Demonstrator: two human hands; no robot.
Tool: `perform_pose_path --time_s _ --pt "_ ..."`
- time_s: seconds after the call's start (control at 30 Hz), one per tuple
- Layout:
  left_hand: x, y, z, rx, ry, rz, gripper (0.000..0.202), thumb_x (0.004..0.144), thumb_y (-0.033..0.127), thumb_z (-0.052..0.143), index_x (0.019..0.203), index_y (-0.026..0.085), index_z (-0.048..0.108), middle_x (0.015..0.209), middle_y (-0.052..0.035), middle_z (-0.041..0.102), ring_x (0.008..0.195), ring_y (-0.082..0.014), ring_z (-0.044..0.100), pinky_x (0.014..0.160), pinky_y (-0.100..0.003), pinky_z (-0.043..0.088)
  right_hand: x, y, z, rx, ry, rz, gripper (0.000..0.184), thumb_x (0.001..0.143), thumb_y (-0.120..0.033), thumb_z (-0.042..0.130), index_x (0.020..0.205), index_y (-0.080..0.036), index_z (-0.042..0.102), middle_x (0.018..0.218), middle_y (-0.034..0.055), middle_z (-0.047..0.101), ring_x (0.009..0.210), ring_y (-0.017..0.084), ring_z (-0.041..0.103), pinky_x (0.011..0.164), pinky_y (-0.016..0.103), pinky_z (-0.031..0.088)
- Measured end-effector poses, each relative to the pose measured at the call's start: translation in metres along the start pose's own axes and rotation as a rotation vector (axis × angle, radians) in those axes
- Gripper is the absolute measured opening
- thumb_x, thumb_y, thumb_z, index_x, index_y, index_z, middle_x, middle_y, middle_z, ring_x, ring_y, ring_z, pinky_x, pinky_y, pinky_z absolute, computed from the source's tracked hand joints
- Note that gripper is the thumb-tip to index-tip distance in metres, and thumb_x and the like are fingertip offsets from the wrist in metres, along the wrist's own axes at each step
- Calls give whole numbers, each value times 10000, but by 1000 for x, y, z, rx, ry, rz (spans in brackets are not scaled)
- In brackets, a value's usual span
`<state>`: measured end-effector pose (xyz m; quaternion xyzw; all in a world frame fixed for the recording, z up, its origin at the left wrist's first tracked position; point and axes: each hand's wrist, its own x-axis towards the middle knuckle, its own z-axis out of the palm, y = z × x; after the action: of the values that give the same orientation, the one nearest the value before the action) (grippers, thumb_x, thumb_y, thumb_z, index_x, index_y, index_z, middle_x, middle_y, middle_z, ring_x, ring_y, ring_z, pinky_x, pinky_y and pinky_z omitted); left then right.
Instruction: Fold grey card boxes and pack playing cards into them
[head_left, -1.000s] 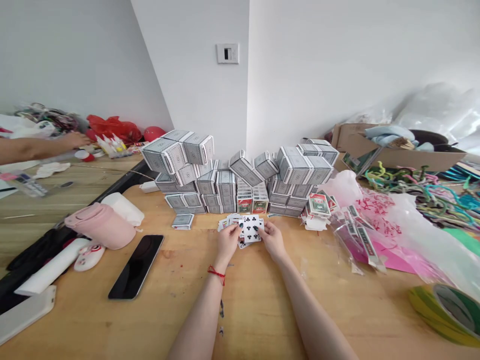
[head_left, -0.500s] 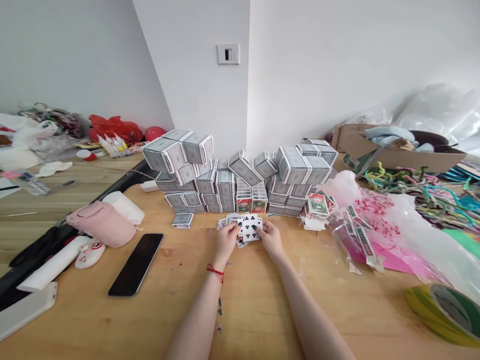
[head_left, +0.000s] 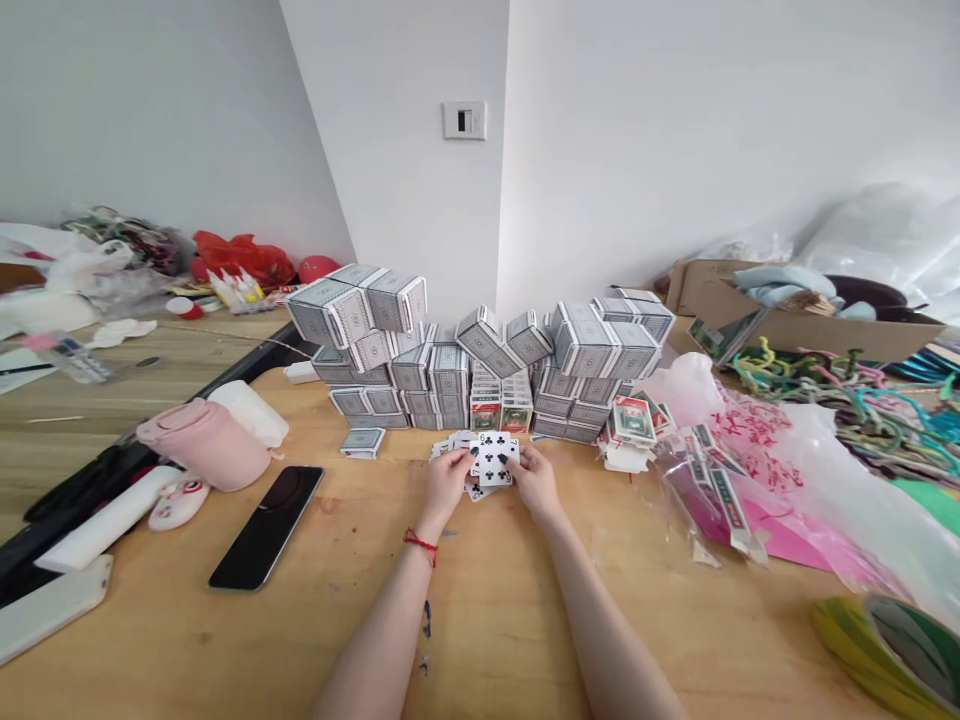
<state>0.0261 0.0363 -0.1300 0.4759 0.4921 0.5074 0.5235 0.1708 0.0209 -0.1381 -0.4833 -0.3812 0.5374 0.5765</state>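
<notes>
Both hands pinch playing cards (head_left: 493, 458) between them, a six of clubs facing up on top and a seven peeking out behind it. My left hand (head_left: 448, 484), with a red string on its wrist, grips the left edge. At the right edge, my right hand (head_left: 538, 482) has its thumb on the card face. Loose cards (head_left: 450, 443) lie spread on the table under and behind the held ones. Beyond the hands stand folded-card blocks (head_left: 371, 355), patterned grey, stacked in columns. Between the columns sit red and green card boxes (head_left: 486, 415).
A black phone (head_left: 268, 527), a pink roll (head_left: 202, 443) and a white mouse (head_left: 178, 502) lie left. A card box (head_left: 634, 418), opened packaging (head_left: 726, 500), a plastic bag (head_left: 795, 450) and yellow-green tape (head_left: 885, 650) lie right. A cardboard box (head_left: 840, 320) stands behind.
The camera view has shifted slightly. Both hands still hold the cards in nearly the same place, and the six of clubs now shows more of its left corner.
</notes>
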Motion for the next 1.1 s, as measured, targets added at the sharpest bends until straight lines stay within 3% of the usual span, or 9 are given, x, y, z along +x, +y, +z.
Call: perform_pose_path --time_s 0.33,0.73,1.1 --pt "3 -1 -3 28 5 3 202 644 350 600 651 151 633 627 -3 576 576 -132 548 514 -277 509 1 0 1 32 -24 24 363 590 -388 664 872 -184 560 783 66 704 708 227 657 641 330 507" --pt "0 5 -10 216 38 106 207 685 339 567 593 163 624 540 5 537 528 -118 473 491 -221 366 -1 0 2 57 -84 58 323 633 -363 663 879 -178 564 820 76 697 692 223 650 607 314 491" --pt "-2 9 -7 149 -20 47 209 679 350 550 625 158 613 557 10 535 535 -118 483 500 -235 427 -1 3 -1 68 -21 50 376 580 -388 714 853 -170 576 777 58 698 672 206 644 609 293 479"
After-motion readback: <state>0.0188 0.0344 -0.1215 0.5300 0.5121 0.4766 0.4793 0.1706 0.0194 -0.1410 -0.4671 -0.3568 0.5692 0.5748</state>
